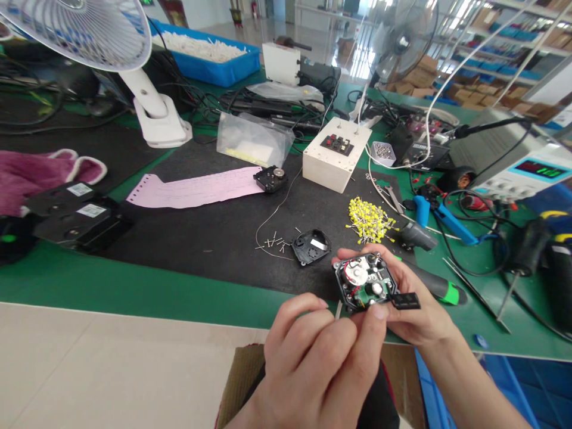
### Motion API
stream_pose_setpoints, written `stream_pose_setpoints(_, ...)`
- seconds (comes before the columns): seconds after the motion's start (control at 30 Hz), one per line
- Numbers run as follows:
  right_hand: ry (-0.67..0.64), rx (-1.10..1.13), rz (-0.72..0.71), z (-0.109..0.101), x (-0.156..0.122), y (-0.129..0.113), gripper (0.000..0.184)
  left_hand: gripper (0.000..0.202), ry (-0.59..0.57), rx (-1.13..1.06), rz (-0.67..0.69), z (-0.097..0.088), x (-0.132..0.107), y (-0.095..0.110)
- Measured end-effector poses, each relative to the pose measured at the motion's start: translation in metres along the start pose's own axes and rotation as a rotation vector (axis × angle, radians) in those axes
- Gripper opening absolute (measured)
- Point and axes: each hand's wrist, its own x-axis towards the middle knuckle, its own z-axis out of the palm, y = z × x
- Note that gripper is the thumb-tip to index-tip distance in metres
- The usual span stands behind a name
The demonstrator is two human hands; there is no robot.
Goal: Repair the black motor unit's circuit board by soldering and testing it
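Observation:
My right hand (pixel 422 313) is closed around a small open black module (pixel 364 283) and holds it from the right and from below. Inside the module I see a white gear, a green circuit board and a round silver part. A small black tab (pixel 406 300) sticks out on its right side. My left hand (pixel 313 357) is curled in front of the module, its thumb pressed on the lower edge. A thin metal piece (pixel 338 310) pokes out between its fingers. The module's black cover (pixel 311 246) lies on the dark mat just beyond.
A pile of yellow components (pixel 369 220), loose pins (pixel 273 241), a green-black screwdriver (pixel 440 289) and blue pliers (pixel 440 214) lie nearby. Farther back are a white switch box (pixel 336 155), pink paper (pixel 196 187), a fan (pixel 154 119), black units (pixel 80 214) and a power supply (pixel 522 167).

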Motion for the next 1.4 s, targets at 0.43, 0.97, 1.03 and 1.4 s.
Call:
stream_pose_setpoints(0.43,0.002,-0.017,-0.025,-0.002,0.003,0.002,0.069,0.029,0.059,-0.04,0.061,0.006,-0.004,-0.012)
stream_pose_setpoints(0.97,0.002,0.032,0.022,-0.001,0.001,0.002,0.066,0.028,0.006,-0.024,-0.002,0.0,-0.007,-0.003)
stream_pose_setpoints(1.03,0.003,0.032,0.027,-0.001,0.001,0.001,0.066,0.027,0.013,-0.019,0.006,0.0,-0.008,-0.003)
stream_pose_setpoints(1.4,0.0,-0.011,0.038,-0.002,0.0,-0.001,0.068,0.027,0.055,-0.044,-0.052,0.004,-0.003,-0.004)
